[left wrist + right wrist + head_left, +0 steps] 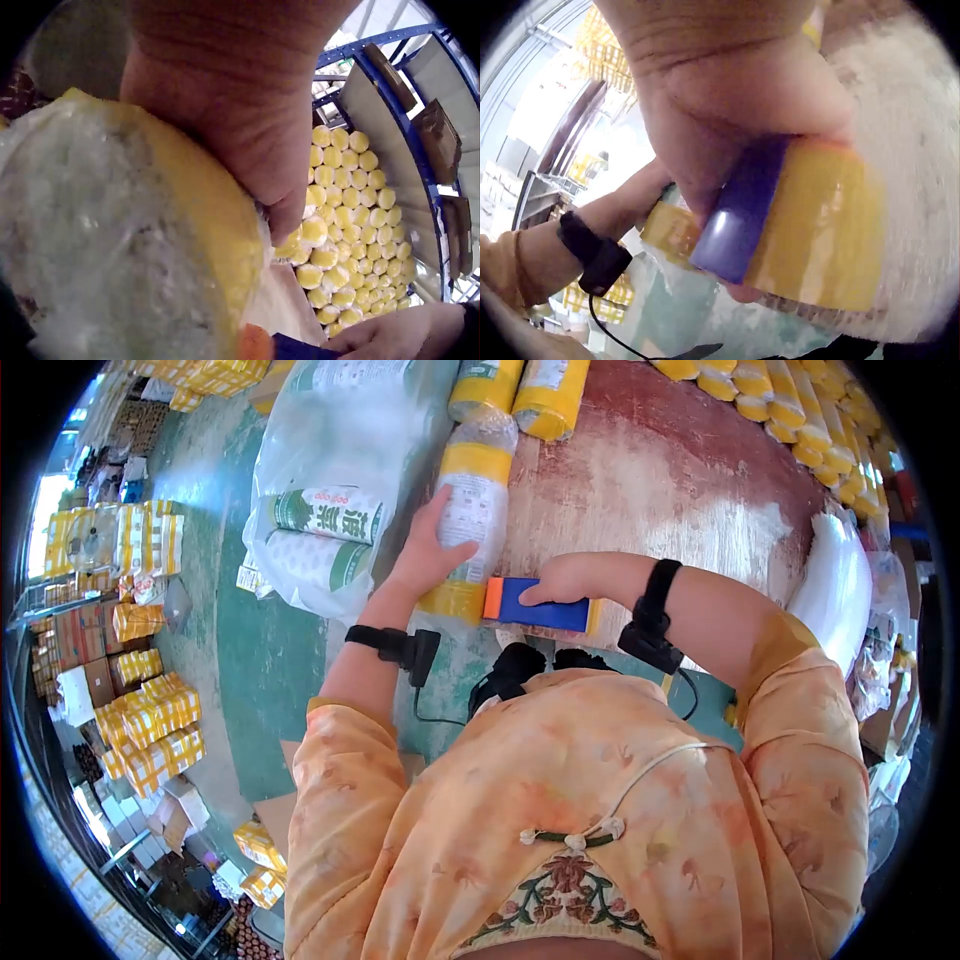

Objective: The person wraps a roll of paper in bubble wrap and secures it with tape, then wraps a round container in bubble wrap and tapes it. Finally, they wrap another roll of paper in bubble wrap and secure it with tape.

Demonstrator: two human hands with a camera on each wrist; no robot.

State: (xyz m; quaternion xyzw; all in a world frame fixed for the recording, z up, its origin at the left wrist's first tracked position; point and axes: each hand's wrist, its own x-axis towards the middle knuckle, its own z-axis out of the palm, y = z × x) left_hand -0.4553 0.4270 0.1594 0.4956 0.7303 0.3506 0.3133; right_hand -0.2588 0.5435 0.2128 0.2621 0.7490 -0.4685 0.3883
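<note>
A wrapped cylindrical package with yellow ends and a printed white label lies lengthwise at the table's left edge. My left hand grips it from the left side, thumb across the label. In the left wrist view the package's plastic-covered end fills the left, below the left hand. My right hand holds a blue tape dispenser, its orange end against the package's near yellow end. The right wrist view shows the right hand around the blue dispenser beside a wide yellow band.
A clear plastic bag of green-and-white packages stands left of the table. Two yellow-ended packages lie at the far side. Stacked yellow rolls fill the far right, with a white bundle at the right edge.
</note>
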